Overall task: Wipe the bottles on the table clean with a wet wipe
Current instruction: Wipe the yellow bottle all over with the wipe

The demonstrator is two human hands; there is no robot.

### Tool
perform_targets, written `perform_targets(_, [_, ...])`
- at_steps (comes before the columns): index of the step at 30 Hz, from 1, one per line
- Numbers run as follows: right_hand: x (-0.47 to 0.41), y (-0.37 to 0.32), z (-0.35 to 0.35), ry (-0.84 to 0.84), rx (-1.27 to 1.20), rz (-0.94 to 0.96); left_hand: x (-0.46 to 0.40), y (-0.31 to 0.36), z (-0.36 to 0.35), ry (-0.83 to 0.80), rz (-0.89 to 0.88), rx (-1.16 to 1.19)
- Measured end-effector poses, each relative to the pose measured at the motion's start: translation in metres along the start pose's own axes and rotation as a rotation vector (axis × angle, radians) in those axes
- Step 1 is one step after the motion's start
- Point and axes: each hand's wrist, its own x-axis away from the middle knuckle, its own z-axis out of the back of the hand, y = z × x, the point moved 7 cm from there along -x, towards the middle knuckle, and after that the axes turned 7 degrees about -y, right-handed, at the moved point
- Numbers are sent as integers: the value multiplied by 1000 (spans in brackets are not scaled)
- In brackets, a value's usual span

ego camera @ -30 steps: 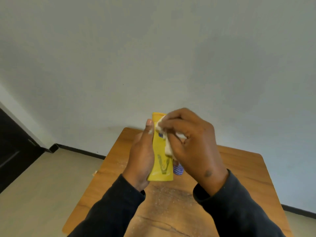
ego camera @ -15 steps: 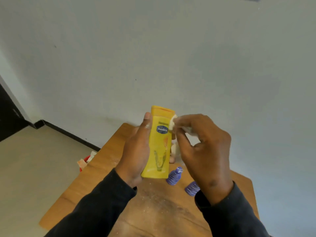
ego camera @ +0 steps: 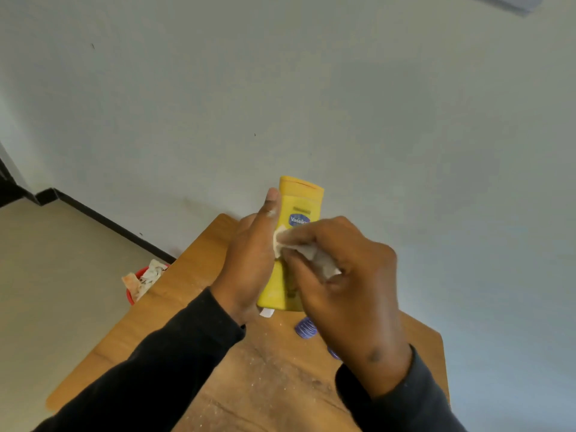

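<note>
Currently the left hand grips the upright yellow bottle; the right hand presses the clutched wipe against its front.

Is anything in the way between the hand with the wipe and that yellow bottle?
Nothing visible. The right hand presses the wet wipe straight onto the front of the yellow bottle, which the left hand holds upright above the table.

yellow bottle lower half behind hands, purple bottles mostly hidden, bin partly behind table
</note>
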Motion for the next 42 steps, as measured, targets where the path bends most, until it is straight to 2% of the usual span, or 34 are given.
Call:
perform_targets(2, [-6, -3, -7, 40, 55, 24, -3, -3, 2, -12, 24, -8])
perform_targets(5, [-13, 25, 4, 153, 24, -109, -6, -2, 5, -33, 34, -13])
perform_targets(7, [-7, 29, 2, 113, -34, -145, -8, 3, 9, -28, 11, -18])
perform_targets(10, [1, -3, -15, 49, 12, -51, -9, 1, 13, -16, 11, -39])
perform_targets(12, [-2, -8, -18, 94, 63, -29, -8, -2, 12, -35, 32, -27])
perform_targets(15, [-9, 14, -7, 196, 48, -128, -8, 5, 15, -13, 12, -34])
perform_targets(17, [-8, 19, -6, 164, 22, -149, -10, 16, 20, 16, -22, -59])
perform_targets(21, [-8, -9, -24, 57, 24, -26, -6, 22, 29, 49, -32, -78])
perform_targets(26, [-23, -8, -20, 176, 98, -36, 6, 20, 35, 14, -13, -27])
perform_targets(31, [-4, -38, -37, -36, 97, 95, 10, 24, 43, 28, -39, -22])
perform_targets(33, [-7, -40, -36, 16, 147, 103, 13, 21, 40, 8, -26, -18])
perform_targets(36, [-10, -22, -22, 136, 171, 2, 18, 22, 41, 3, -28, -9])
perform_targets(39, [3, -28, -25, 26, 85, -2, 20, 28, 49, 24, -44, -16])
perform_targets(42, [11, -56, -40, -54, 87, 92, 29, 26, 48, 27, -30, -12])
